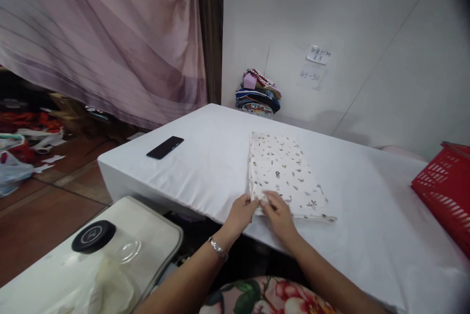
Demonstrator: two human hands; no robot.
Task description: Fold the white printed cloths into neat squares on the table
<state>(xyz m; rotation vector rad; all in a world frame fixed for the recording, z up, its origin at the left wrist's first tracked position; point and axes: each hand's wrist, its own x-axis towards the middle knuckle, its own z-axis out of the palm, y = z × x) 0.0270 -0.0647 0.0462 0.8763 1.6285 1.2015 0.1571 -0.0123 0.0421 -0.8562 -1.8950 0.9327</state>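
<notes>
A folded white cloth (284, 169) with small dark prints lies flat on the white-covered table (209, 157). My left hand (240, 212), with a silver bracelet on its wrist, pinches the near left corner of the cloth. Right beside it, my right hand (279, 213) has its fingers curled on the same corner, thumb and fingertips at the cloth's edge. Both hands nearly touch each other at the table's front edge.
A black phone (165, 147) lies at the table's left. Folded clothes (259, 94) are stacked by the wall, and a red basket (444, 191) stands at the right. At the lower left, a white surface (147, 226) carries a round black object (93, 235).
</notes>
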